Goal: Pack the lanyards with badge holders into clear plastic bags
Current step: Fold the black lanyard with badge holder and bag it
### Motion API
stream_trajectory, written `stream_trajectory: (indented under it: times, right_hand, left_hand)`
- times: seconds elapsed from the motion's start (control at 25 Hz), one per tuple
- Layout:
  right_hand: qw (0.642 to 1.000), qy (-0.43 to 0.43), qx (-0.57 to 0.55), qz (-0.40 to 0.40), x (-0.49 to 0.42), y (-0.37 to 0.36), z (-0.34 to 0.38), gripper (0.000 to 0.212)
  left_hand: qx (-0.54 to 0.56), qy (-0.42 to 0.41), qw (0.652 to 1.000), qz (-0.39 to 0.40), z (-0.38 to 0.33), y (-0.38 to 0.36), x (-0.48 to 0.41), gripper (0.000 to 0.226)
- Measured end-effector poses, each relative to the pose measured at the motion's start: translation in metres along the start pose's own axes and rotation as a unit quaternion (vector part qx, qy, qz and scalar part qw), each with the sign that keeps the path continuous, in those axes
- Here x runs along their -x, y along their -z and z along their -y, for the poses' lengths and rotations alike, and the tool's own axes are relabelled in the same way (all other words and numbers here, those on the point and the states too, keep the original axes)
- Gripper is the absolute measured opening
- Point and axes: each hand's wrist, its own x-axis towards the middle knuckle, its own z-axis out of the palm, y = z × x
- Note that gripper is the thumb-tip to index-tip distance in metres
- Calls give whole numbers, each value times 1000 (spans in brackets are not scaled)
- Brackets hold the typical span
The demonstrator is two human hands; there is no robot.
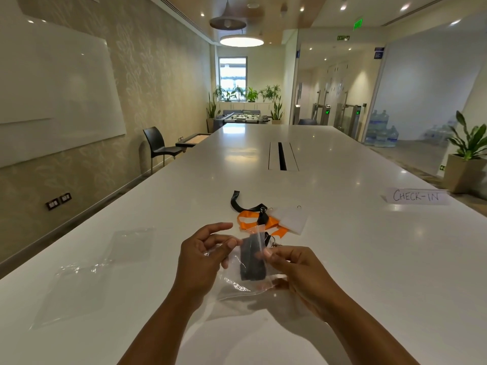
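Handwritten "CHECK-IN" in dark capitals on a white paper sign (pixel 417 196), lying on the white table (pixel 329 206) at mid right. Upper right, "EXIT" faintly legible on a green ceiling sign (pixel 343 37). Blue wall plaque (pixel 379 53) too small to read.

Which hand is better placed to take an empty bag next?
Left hand, probably: both hands pinch the filled bag, but the empty bags lie on its side; the right hand would cross over.

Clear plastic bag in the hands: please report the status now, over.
Both the left hand and right hand pinch the clear plastic bag at its mouth. Inside, folded black lanyard. Behind, orange lanyard waits on white table; nothing blocking.
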Motion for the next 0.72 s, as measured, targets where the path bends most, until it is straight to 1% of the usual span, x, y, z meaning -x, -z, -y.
stream_trajectory:
  times: [0.2,0.36,0.48,0.56,0.6,0.64,0.68,0.72]
  right_hand:
    - [999,-25,-35,-1,-2,1,-5,41]
    - [1000,-7,2,-4,-1,1,-3,36]
    - [1000,3,21,2,2,2,-2,32]
    - [999,9,52,-1,3,4,-2,23]
    - [998,14,62,-14,3,4,-2,16]
    - [997,21,59,-37,3,3,-2,11]
    - [996,33,46,-69,3,3,-2,8]
    - [993,46,36,-105,3,2,-2,8]
  left_hand:
    - [-7,2,1000,-3,0,1,-1,23]
    - [-11,-7,1000,2,1,1,-1,22]
    - [-19,-20,999,21,2,1,-1,22]
    - [-39,-37,998,19,1,0,1,23]
    - [-77,-68,995,-13,2,1,2,25]
    - [-145,-123,979,-71,2,1,3,26]
    - [-221,-191,946,-137,1,1,5,27]
    - [-266,-254,912,-182,-1,-1,9,26]
